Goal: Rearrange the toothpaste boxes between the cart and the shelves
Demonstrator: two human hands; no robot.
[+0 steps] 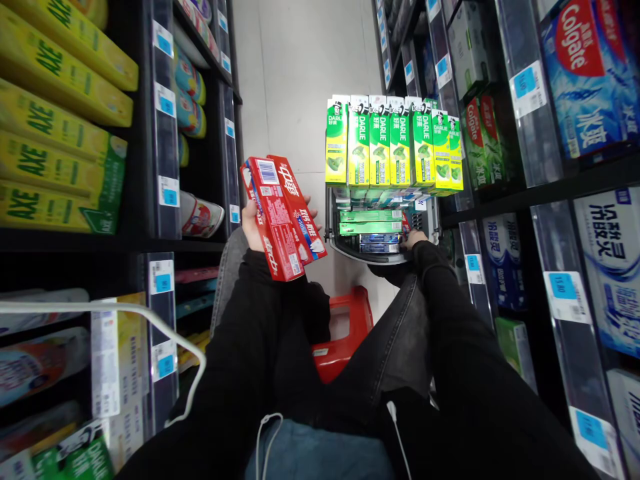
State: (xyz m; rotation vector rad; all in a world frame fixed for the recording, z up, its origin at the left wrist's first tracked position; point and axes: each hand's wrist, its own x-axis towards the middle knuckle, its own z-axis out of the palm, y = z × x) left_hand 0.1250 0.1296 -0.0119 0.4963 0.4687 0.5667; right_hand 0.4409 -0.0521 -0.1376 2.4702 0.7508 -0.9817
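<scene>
My left hand [251, 223] is closed round a pair of red toothpaste boxes [283, 217], held up at an angle in front of the left shelf. My right hand [414, 238] reaches into a grey basket [334, 243] on the floor ahead, among flat green and blue toothpaste boxes [371, 222]; its fingers are mostly hidden. A row of several upright green Darlie boxes [393, 141] stands along the basket's far side.
Black shelves line both sides of a narrow aisle. Yellow AXE boxes [55, 127] fill the left shelf, Colgate boxes [590, 73] the right. A red stool [345, 330] sits between my knees. White cables cross the lower left.
</scene>
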